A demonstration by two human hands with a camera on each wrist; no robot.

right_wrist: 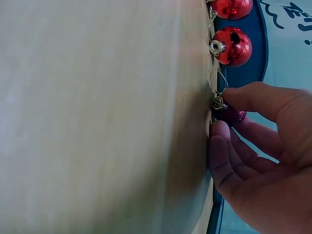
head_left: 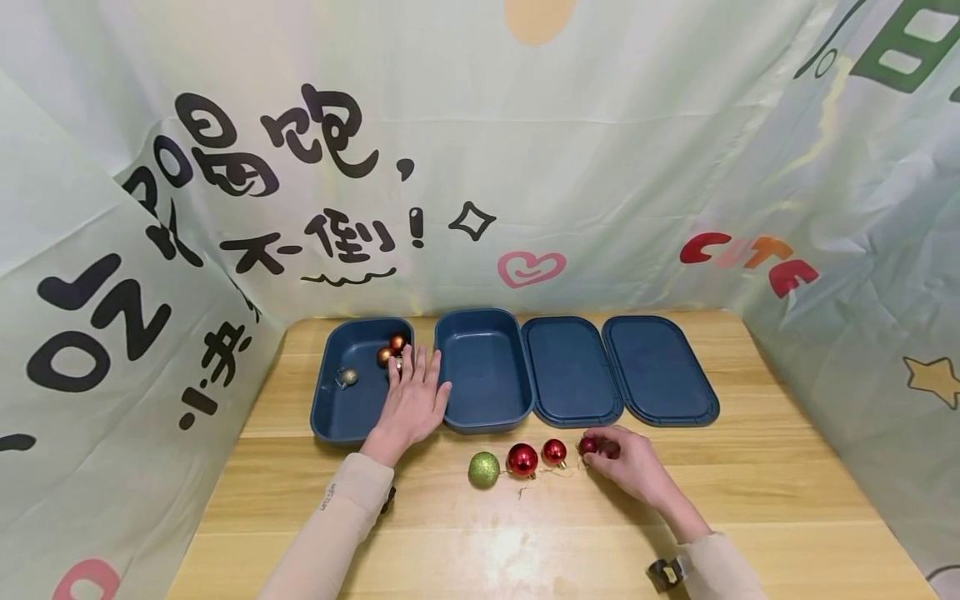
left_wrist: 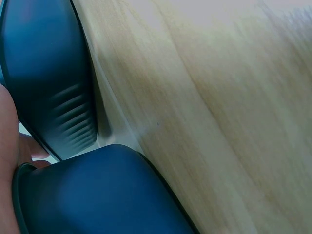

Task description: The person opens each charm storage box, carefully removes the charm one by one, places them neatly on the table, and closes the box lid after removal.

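My left hand (head_left: 412, 396) lies over the right wall of the left blue container (head_left: 352, 421), fingers straight and spread. Beside its fingertips are shiny copper baubles (head_left: 386, 357), and a small pale gold bauble (head_left: 347, 377) sits farther left inside. With thumb and fingers, my right hand (head_left: 630, 467) pinches a small dark red Christmas bauble (right_wrist: 230, 115) at the table, near its metal cap and string loop. Another dark bauble (head_left: 611, 450) shows by the same fingers. Left of them lie two shiny red baubles (head_left: 522, 460) and a green glitter bauble (head_left: 483, 470).
A second blue container (head_left: 486, 423) stands right of the first, with two flat blue lids (head_left: 573, 371) beside it, all toward the back of the wooden table (head_left: 480, 550). Printed cloth (head_left: 600, 167) hangs behind and at both sides.
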